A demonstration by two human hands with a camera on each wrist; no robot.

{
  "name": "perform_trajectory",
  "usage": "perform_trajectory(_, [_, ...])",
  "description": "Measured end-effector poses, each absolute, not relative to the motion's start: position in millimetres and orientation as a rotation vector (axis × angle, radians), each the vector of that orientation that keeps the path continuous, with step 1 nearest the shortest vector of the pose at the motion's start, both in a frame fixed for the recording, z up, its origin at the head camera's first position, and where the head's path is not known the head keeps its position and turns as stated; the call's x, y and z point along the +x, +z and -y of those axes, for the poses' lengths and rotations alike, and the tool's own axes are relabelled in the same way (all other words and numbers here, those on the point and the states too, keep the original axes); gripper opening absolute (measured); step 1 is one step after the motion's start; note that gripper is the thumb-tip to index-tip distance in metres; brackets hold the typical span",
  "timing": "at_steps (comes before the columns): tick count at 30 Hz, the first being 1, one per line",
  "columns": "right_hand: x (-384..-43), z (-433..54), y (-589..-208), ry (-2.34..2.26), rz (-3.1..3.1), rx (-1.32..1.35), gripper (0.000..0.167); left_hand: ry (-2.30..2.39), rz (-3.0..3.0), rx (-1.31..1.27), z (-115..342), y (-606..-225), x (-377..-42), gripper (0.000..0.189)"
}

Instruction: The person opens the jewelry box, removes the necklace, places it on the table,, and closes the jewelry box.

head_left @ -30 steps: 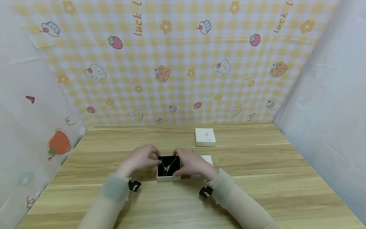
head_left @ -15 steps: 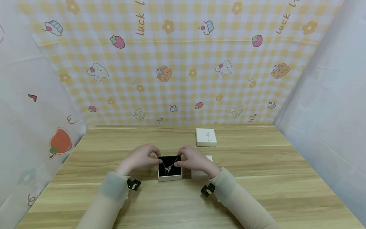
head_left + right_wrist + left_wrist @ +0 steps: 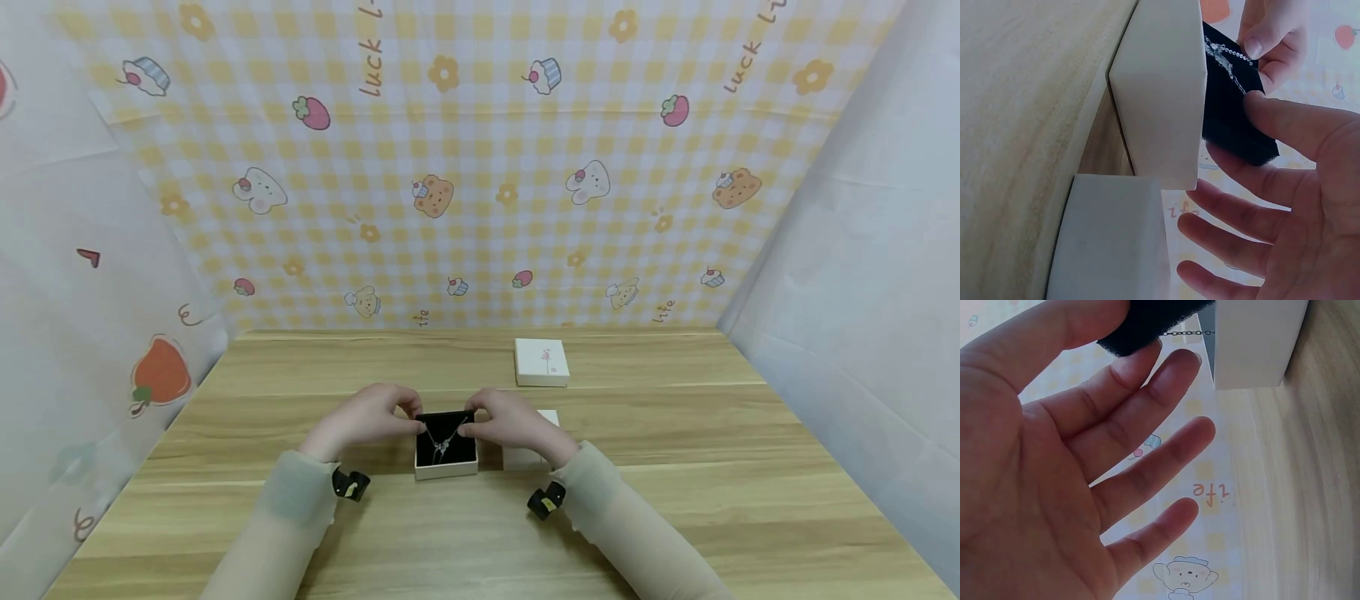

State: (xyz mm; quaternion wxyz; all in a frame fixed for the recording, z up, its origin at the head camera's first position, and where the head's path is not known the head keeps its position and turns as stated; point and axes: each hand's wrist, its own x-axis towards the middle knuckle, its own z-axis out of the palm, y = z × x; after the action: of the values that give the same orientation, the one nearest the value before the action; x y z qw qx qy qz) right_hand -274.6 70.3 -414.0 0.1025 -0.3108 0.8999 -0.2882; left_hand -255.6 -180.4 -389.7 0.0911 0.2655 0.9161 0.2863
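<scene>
A black velvety pad (image 3: 450,423) carries a silver necklace (image 3: 1219,56) with a small pendant. The pad's far edge stands tilted up out of a white open box (image 3: 446,472), while its near part sits inside. My left hand (image 3: 371,417) pinches the pad's far left corner between thumb and index finger; its other fingers extend loosely in the left wrist view. At the far right corner, my right hand (image 3: 510,421) pinches the pad the same way, thumb on its face near the chain. Its remaining fingers are spread beside the box.
Just right of the open box lies another white box piece (image 3: 1110,231), partly covered by my right hand in the head view. Farther back stands a white box (image 3: 542,362) with a small red print. A patterned cloth (image 3: 480,242) hangs behind the wooden table (image 3: 450,542).
My right thumb has moved from the box's near right side up to the pad's far right corner, and now pinches it. The left hand has stayed nearly still.
</scene>
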Motion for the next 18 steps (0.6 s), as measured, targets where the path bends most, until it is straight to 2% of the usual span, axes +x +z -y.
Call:
perform_trajectory(4, [-274.9,-72.3,-413.2,-0.933,-2.606,-0.884,0.022,0.862,-2.718,0.786,180.0,-388.8,-255.0,0.010])
perform_trajectory(18, [-273.4,-77.9,-404.2,-1.107,-2.520,-0.861,0.016,0.899,-2.723,0.824,178.7,-387.8,-256.3,0.009])
